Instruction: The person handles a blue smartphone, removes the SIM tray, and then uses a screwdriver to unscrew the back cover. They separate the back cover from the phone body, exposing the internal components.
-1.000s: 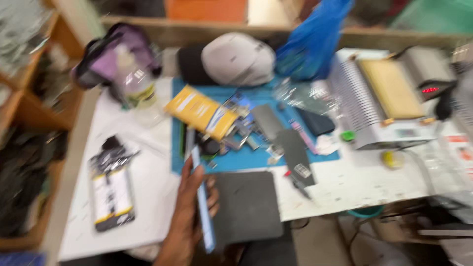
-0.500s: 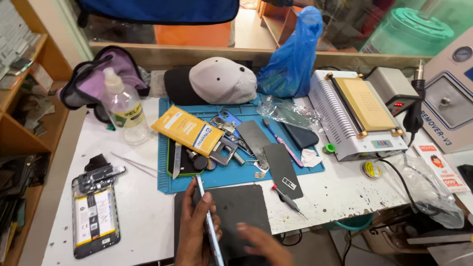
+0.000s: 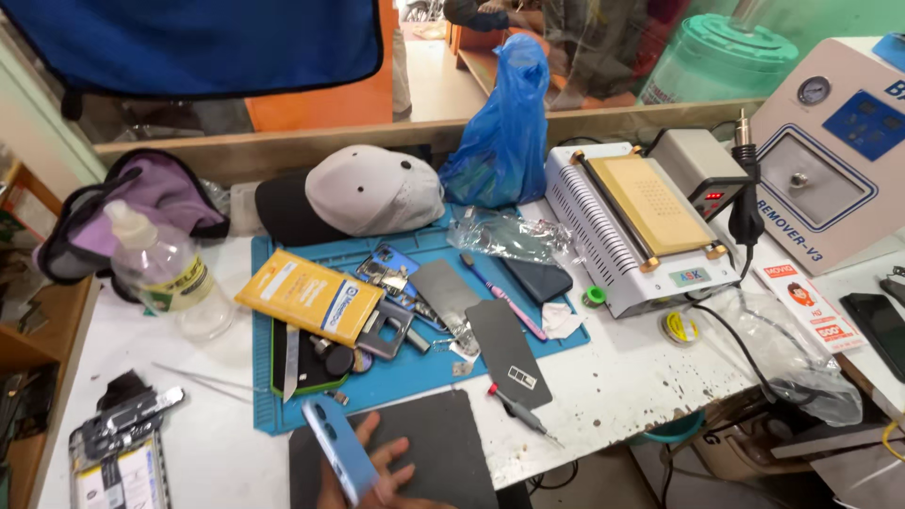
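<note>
At the bench's near edge, one hand (image 3: 372, 476) grips a blue phone (image 3: 332, 455) on edge, fingers spread behind it, over a dark pad (image 3: 443, 443); which hand it is I cannot tell, and no other shows; just beyond lies a blue mat (image 3: 415, 372) strewn with parts, a yellow box (image 3: 309, 294), a cap (image 3: 363, 193) behind.

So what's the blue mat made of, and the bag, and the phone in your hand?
Blue mat: probably rubbery silicone, matte, with moulded compartments. Blue bag: thin plastic, crinkled and shiny. Light blue phone, held by the left hand: smooth, glossy back, glass or plastic, hard to tell.
</note>
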